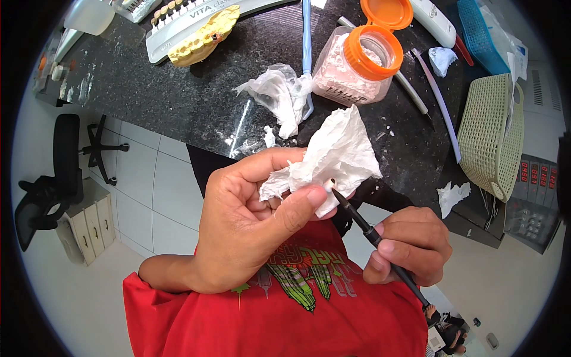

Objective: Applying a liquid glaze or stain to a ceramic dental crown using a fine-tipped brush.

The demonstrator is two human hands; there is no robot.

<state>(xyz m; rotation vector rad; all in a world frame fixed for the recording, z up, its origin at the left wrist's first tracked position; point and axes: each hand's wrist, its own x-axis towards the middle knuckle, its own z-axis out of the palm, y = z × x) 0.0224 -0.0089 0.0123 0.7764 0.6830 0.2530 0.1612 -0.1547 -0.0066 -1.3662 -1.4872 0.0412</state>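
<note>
My left hand (244, 214) is closed on a crumpled white tissue (342, 143), pinched between thumb and fingers above my lap. A small white piece (328, 186), perhaps a dental crown, shows at the thumb tip against the paper, with a dark spot beside it. My right hand (419, 244) grips a slim black brush (355, 219) like a pen. The brush's pointed tip reaches the small piece, though whether it touches is too fine to tell.
On the speckled black worktop (137, 89) stand an orange-lidded jar (333, 80) of pink powder, a yellow dental cast (205, 38) and a tooth shade guide (163, 35). Crumpled clear plastic (279, 95) lies just beyond the tissue. A woven basket (488, 137) and a purple-handled tool (440, 107) are at the right.
</note>
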